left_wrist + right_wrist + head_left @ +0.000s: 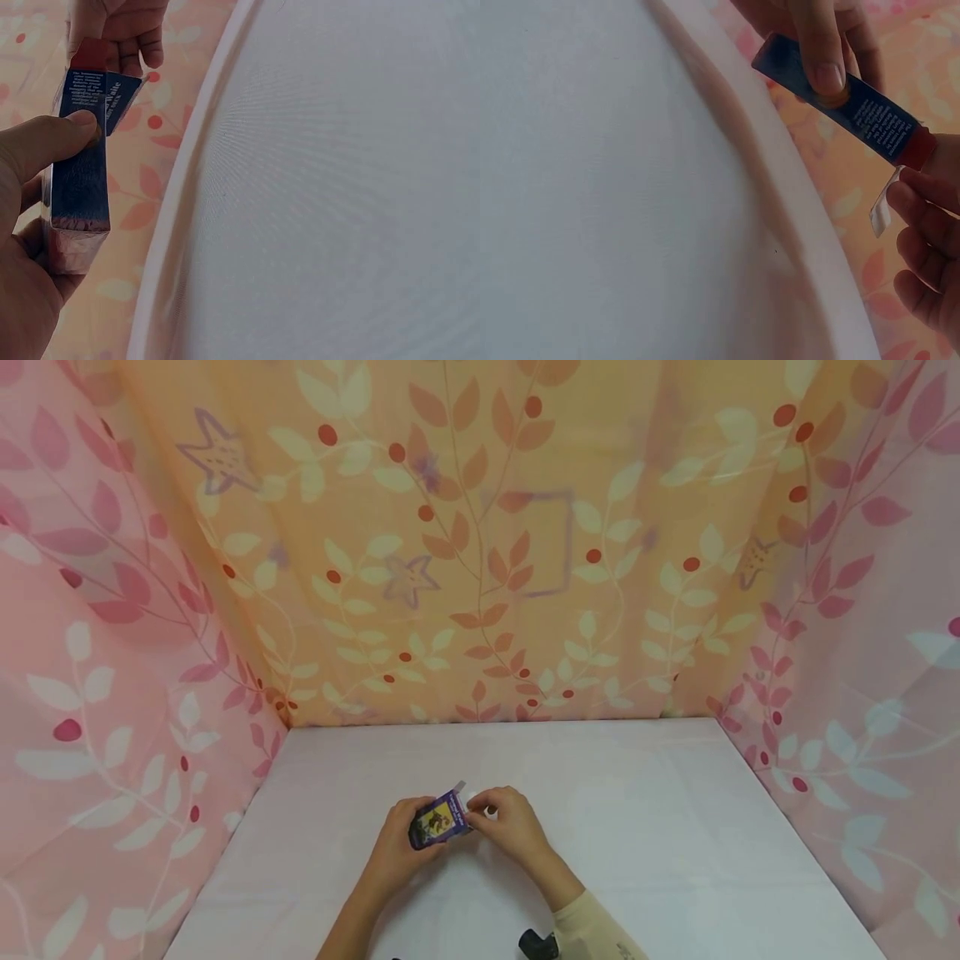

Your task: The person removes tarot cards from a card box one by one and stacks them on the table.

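My left hand (401,843) grips a small purple-blue card box (438,820) with a yellow picture on its front, held tilted above the table. In the left wrist view the thumb presses the narrow printed side of the box (81,172), and the word "Waite" shows on an opened flap (124,101). At the box's open end, my right hand (513,827) has its thumb and index finger pinched together on a flap. The right wrist view shows this hand (930,240) beside the red end and a pale flap (886,204). The box's inside is hidden.
A white-covered table (637,827) lies under both hands. Leaf-patterned curtains (480,610) enclose it at the back and both sides. A black device (538,945) shows by the right sleeve (592,927) at the bottom edge.
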`<state>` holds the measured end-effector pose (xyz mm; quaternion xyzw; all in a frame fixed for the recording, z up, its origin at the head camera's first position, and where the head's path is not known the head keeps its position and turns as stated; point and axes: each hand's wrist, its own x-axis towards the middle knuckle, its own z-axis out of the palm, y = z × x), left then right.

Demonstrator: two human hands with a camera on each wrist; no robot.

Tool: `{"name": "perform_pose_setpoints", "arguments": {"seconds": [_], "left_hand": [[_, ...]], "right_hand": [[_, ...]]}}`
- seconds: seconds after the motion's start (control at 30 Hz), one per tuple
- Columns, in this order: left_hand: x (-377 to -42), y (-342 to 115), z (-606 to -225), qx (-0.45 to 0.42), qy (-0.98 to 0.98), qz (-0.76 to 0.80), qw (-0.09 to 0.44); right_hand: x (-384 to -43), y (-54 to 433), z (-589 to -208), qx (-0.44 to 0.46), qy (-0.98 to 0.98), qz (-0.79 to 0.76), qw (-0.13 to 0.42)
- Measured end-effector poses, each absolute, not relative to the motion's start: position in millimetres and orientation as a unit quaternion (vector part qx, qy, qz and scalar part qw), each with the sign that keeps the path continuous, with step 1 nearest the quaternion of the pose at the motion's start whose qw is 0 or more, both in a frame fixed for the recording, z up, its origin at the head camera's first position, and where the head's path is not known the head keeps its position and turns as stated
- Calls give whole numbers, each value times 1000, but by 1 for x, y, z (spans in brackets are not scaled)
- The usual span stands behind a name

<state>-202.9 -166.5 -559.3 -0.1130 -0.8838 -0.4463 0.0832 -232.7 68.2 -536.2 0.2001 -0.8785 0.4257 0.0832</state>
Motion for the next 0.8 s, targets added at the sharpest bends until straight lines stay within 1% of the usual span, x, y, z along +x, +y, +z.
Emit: {"name": "perform_pose_setpoints", "arguments": {"seconds": [0.27,0.57,0.8], "left_hand": [[-199,-165,-562,-106,-885,-444,93],[-198,-164,-560,-104,-886,-440,104],[-198,-164,-558,-98,-888,-438,102]], "right_hand": [[-231,65,-538,177,-878,439,67],[-231,64,-537,173,-879,438,73],[-232,66,-537,167,-880,438,80]]}}
